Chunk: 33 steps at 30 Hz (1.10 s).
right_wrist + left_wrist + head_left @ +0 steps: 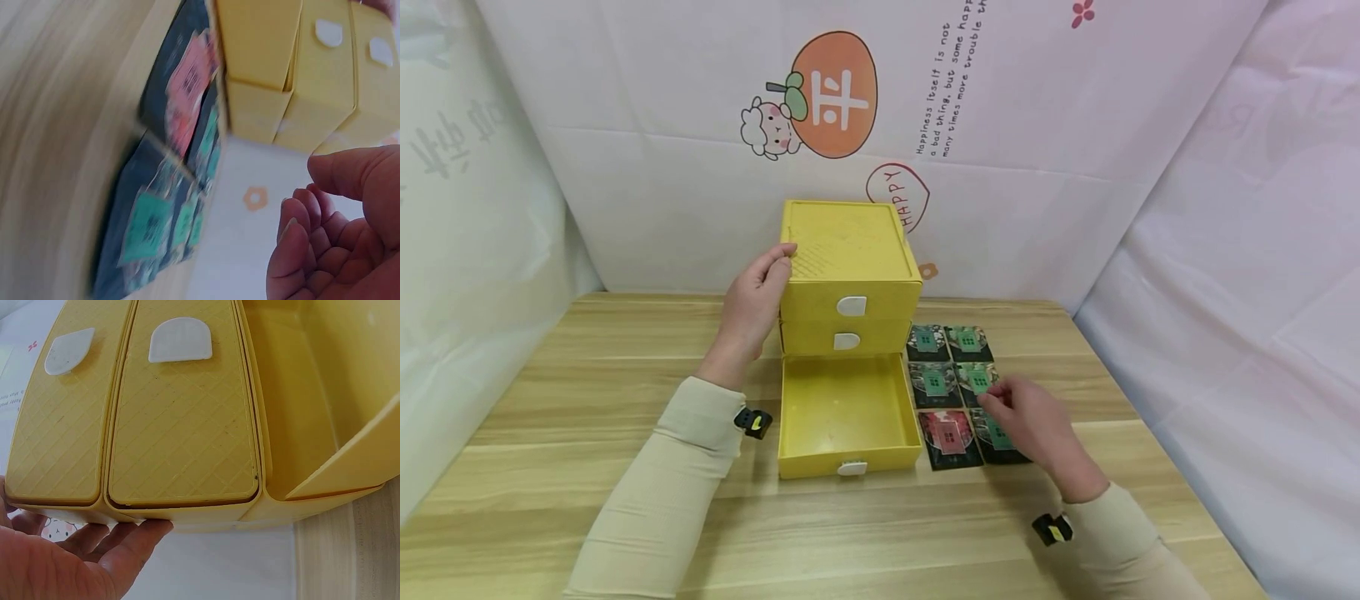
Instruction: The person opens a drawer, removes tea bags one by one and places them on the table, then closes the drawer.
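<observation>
A yellow three-drawer box (850,242) stands on the table, its bottom drawer (842,408) pulled out with nothing visible inside. My left hand (751,308) rests against the box's left side, fingertips at the top edge; in the left wrist view that hand (69,562) lies along the side wall. To the right of the box, several flat dark packets lie in two columns, one with a red label (951,437) and others with green labels (935,383). Over the packets on the right hovers my right hand (1030,421). Its fingers (294,240) are loosely bent, with nothing between them.
White tabs serve as drawer handles (852,306). The wooden table (850,542) reaches back to a printed white cloth (700,167). More pale cloth (1232,250) hangs at the right side. Black wrist straps (752,422) sit on both sleeves.
</observation>
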Motion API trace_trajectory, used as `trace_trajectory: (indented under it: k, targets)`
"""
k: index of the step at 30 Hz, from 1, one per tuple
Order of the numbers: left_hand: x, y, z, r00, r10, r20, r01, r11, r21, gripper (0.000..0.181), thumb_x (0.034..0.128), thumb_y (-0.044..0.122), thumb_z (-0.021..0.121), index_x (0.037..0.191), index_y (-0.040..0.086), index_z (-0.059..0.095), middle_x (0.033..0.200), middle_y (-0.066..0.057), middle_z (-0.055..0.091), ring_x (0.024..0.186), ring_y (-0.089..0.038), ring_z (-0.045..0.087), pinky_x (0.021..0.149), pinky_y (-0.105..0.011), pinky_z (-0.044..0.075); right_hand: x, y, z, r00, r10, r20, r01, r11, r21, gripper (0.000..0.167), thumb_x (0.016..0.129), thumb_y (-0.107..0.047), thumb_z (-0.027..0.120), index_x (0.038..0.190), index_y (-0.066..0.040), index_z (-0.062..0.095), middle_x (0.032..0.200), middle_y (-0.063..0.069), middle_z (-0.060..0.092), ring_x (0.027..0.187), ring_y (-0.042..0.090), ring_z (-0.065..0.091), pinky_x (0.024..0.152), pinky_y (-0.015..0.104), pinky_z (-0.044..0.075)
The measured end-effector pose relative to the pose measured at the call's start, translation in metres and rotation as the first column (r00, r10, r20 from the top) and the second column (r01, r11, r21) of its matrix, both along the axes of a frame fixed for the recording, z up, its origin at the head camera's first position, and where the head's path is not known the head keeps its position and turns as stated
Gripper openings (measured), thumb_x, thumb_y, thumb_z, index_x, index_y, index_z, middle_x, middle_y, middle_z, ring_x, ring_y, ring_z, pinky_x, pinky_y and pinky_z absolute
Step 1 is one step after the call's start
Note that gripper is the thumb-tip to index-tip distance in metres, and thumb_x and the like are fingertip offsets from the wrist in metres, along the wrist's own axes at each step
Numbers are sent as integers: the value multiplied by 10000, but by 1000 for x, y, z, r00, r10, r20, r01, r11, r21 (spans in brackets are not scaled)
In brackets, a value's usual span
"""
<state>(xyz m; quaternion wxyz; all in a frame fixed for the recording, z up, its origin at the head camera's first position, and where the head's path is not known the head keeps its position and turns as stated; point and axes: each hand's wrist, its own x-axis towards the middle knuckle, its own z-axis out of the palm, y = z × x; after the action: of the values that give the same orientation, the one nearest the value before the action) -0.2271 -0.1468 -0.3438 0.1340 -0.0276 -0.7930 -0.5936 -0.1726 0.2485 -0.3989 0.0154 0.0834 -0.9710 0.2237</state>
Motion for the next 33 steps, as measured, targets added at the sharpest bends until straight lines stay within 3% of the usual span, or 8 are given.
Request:
trace_trajectory:
  k: [7,15,18,24,28,33]
  targets:
    - [-1,0,-1,1000,5,0,-5,1000,-6,490,1087,520,381,1514,354,553,1577,115,491,486,-133,216,464,-312,257,6,-25,8,997,61,-45,-62,998,-21,194,1036,-287,639,972,-109,682,755,-3,595,639,144,508,583,324,416]
    - [0,1,-2,1000,8,-2,-8,1000,-10,509,1088,534,377,1528,336,542,1596,109,475,588,-175,264,606,-363,326,12,-50,11,991,116,-72,-120,991,-59,130,1026,-269,665,1003,-145,695,772,-30,609,631,127,519,556,301,436]
    - [0,1,-2,1000,8,-3,-8,1000,-10,510,1089,537,376,1530,337,539,1593,110,479,609,-184,278,624,-364,337,15,-58,13,990,135,-41,-138,986,-90,124,1032,-273,649,1010,-155,678,761,-36,623,624,119,549,583,314,457]
    - [-1,0,-2,1000,3,1,-3,1000,-9,504,1090,538,374,1527,349,539,1578,112,491,490,-138,211,471,-317,266,19,-72,16,986,159,56,-148,975,-168,139,1059,-299,614,1030,-166,646,698,-16,650,581,129,599,613,332,505]
    - [0,0,-2,1000,6,5,-6,1000,-15,504,1091,532,371,1528,346,540,1578,107,492,485,-133,208,457,-309,256,22,-80,14,986,167,1,-165,977,-132,115,1038,-294,658,1016,-181,661,717,-49,609,595,118,574,558,302,494]
    - [0,0,-2,1000,6,5,-6,1000,-18,503,1095,523,367,1530,339,539,1544,80,526,470,-130,214,446,-304,255,25,-90,12,970,218,-106,-227,970,-83,79,996,-264,719,988,-191,689,805,-95,614,686,90,539,610,257,488]
